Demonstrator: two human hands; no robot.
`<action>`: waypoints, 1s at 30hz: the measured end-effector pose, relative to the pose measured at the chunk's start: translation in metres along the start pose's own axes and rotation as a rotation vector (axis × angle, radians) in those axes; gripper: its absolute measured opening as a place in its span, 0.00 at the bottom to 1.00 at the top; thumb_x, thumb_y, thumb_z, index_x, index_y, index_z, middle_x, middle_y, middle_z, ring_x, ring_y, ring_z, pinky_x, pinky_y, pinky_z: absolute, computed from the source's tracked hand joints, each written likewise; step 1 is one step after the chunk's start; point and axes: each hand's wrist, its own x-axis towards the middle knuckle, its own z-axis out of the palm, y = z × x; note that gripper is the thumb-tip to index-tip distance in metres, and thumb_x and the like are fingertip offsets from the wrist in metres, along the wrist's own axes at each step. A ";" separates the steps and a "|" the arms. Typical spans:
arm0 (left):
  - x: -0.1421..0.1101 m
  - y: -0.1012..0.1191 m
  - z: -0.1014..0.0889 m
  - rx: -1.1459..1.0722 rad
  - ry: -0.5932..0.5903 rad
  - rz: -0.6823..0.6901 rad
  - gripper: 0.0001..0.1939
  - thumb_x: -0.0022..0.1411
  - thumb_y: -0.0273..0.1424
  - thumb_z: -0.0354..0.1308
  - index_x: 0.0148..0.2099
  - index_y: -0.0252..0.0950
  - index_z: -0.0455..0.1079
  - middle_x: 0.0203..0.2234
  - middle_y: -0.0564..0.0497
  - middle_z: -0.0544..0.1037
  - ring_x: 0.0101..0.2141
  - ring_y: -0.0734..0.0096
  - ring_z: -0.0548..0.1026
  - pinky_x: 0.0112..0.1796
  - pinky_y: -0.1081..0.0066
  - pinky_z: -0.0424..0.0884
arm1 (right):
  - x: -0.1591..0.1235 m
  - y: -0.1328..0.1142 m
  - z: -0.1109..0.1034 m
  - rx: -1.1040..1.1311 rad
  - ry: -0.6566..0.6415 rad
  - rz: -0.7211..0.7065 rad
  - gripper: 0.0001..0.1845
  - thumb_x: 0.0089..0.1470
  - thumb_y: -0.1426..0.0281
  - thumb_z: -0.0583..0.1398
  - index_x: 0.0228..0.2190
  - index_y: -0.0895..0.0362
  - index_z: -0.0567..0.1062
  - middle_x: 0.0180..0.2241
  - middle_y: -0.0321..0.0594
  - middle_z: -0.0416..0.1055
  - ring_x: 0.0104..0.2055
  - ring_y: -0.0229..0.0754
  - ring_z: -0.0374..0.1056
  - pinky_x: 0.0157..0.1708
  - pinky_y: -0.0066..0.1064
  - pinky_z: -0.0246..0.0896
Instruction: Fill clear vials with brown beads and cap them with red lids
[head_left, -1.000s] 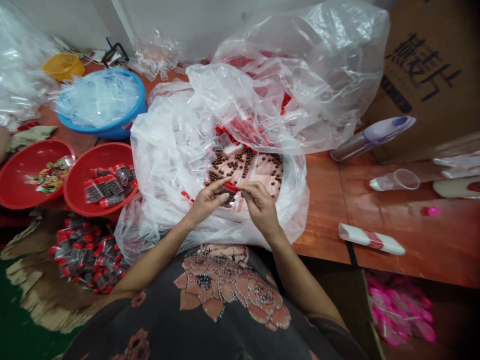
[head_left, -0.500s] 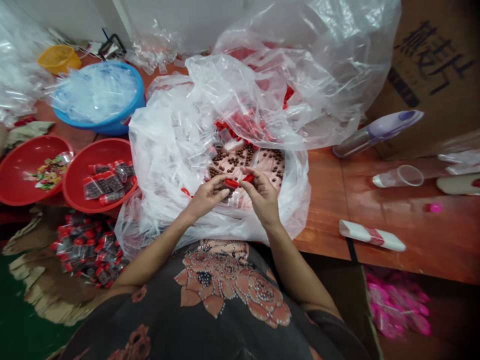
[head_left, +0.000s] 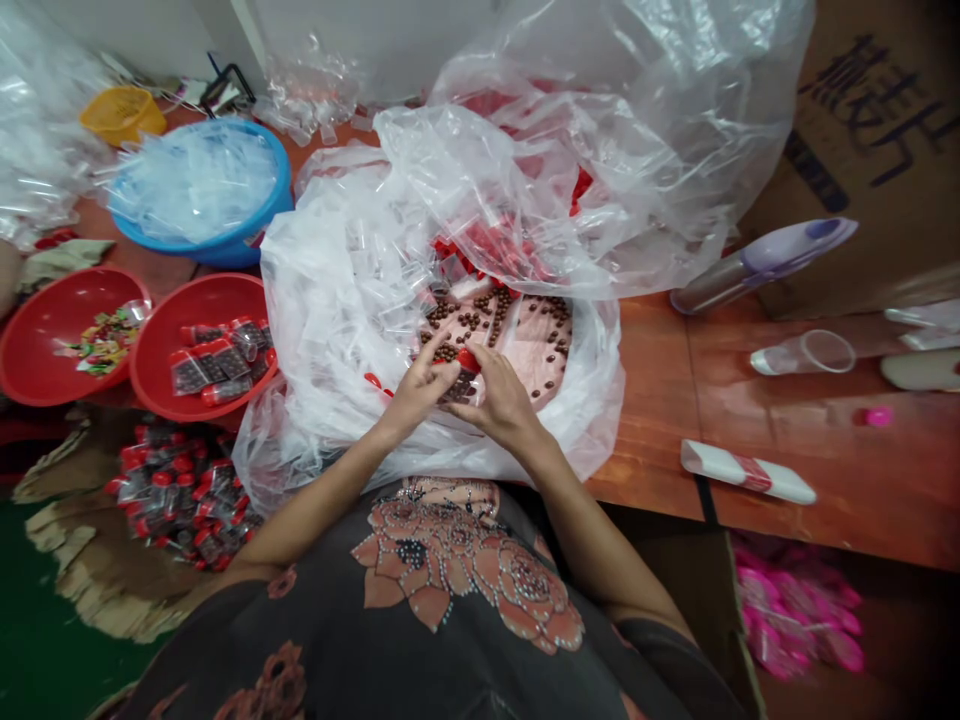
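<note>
Over the opened plastic bag, my two hands meet at a small clear bottle with a red cap (head_left: pixel 468 359), its dark contents partly hidden by my fingers. My right hand (head_left: pixel 501 398) is closed around the bottle from the right, index finger at the cap and thumb underneath. From the left, my left hand (head_left: pixel 418 392) is closed, thumb and fingertips against the bottle's side near the cap. Beneath them, round brown balls (head_left: pixel 466 320) lie scattered on a pinkish surface inside the bag. Several clear empty bottles (head_left: pixel 405 265) and red caps (head_left: pixel 510 255) heap behind.
Left of the bag, a red bowl (head_left: pixel 161 400) holds filled bottles; another red bowl (head_left: pixel 30 375) holds colourful bits. Behind stands a blue basin (head_left: pixel 277 190). Filled bottles (head_left: pixel 176 495) pile below left. A purple-topped flask (head_left: pixel 765 262) and a plastic cup (head_left: pixel 814 352) lie at the right.
The hands have come closer together. The separate red pieces in each hand have given way to one red-capped bottle held between them.
</note>
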 end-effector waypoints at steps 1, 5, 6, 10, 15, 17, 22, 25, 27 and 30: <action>0.002 -0.001 0.002 -0.028 0.026 -0.020 0.36 0.65 0.50 0.57 0.69 0.41 0.57 0.45 0.43 0.79 0.40 0.63 0.79 0.40 0.66 0.76 | 0.000 -0.002 0.002 -0.001 -0.004 -0.003 0.51 0.52 0.63 0.68 0.68 0.50 0.47 0.62 0.53 0.62 0.62 0.59 0.62 0.59 0.58 0.61; 0.005 -0.007 0.011 -0.070 0.090 -0.165 0.37 0.67 0.58 0.45 0.67 0.39 0.61 0.41 0.42 0.80 0.35 0.61 0.79 0.34 0.65 0.75 | 0.000 -0.013 0.005 -0.005 -0.034 -0.039 0.49 0.51 0.63 0.66 0.67 0.51 0.47 0.60 0.53 0.64 0.60 0.60 0.63 0.56 0.56 0.62; 0.005 -0.008 0.012 -0.056 0.100 -0.187 0.37 0.67 0.58 0.45 0.67 0.39 0.60 0.39 0.43 0.81 0.32 0.62 0.79 0.32 0.65 0.74 | 0.000 -0.015 0.005 -0.016 -0.033 -0.043 0.48 0.51 0.63 0.65 0.66 0.52 0.48 0.59 0.54 0.65 0.60 0.60 0.63 0.56 0.55 0.63; 0.002 -0.006 0.012 0.028 0.177 -0.104 0.31 0.69 0.50 0.48 0.66 0.38 0.62 0.38 0.46 0.80 0.32 0.66 0.77 0.35 0.67 0.74 | 0.002 -0.020 0.003 -0.112 -0.007 -0.065 0.41 0.51 0.61 0.64 0.62 0.57 0.56 0.53 0.56 0.68 0.56 0.60 0.65 0.52 0.53 0.64; -0.002 -0.003 0.013 0.037 0.173 -0.102 0.28 0.70 0.45 0.45 0.66 0.39 0.61 0.30 0.51 0.78 0.24 0.72 0.73 0.27 0.72 0.70 | 0.004 -0.020 0.004 -0.210 0.006 -0.135 0.34 0.50 0.61 0.62 0.56 0.60 0.63 0.48 0.55 0.71 0.52 0.59 0.66 0.50 0.50 0.63; -0.005 -0.004 0.014 0.042 0.191 -0.093 0.28 0.70 0.45 0.45 0.66 0.39 0.60 0.30 0.51 0.77 0.23 0.73 0.72 0.26 0.73 0.69 | 0.004 -0.020 0.006 -0.234 -0.001 -0.149 0.34 0.51 0.61 0.63 0.56 0.61 0.64 0.48 0.55 0.72 0.53 0.59 0.67 0.52 0.51 0.62; -0.015 0.014 -0.006 0.062 0.210 0.022 0.29 0.71 0.49 0.43 0.64 0.36 0.62 0.27 0.51 0.76 0.21 0.73 0.71 0.26 0.73 0.69 | 0.000 -0.018 0.010 -0.202 -0.107 -0.160 0.47 0.57 0.59 0.62 0.69 0.56 0.45 0.64 0.57 0.59 0.65 0.61 0.58 0.60 0.54 0.59; -0.024 0.046 -0.053 0.118 0.363 0.139 0.34 0.69 0.56 0.42 0.62 0.36 0.63 0.29 0.50 0.76 0.20 0.74 0.71 0.24 0.73 0.69 | -0.001 -0.007 0.015 -0.128 -0.103 -0.142 0.50 0.59 0.58 0.61 0.70 0.51 0.38 0.69 0.55 0.49 0.70 0.61 0.49 0.62 0.57 0.59; -0.034 0.069 -0.097 0.227 0.596 0.215 0.35 0.69 0.58 0.40 0.63 0.37 0.63 0.33 0.47 0.78 0.24 0.73 0.75 0.28 0.72 0.72 | -0.003 0.000 0.020 -0.087 -0.094 -0.141 0.44 0.62 0.60 0.60 0.70 0.46 0.43 0.69 0.51 0.49 0.70 0.60 0.51 0.62 0.58 0.60; -0.054 0.097 -0.170 0.544 0.857 0.222 0.32 0.71 0.54 0.38 0.67 0.41 0.60 0.47 0.44 0.78 0.43 0.66 0.79 0.45 0.67 0.74 | -0.008 0.006 0.028 -0.046 -0.111 -0.148 0.37 0.63 0.61 0.58 0.68 0.44 0.50 0.69 0.50 0.51 0.69 0.59 0.52 0.61 0.58 0.61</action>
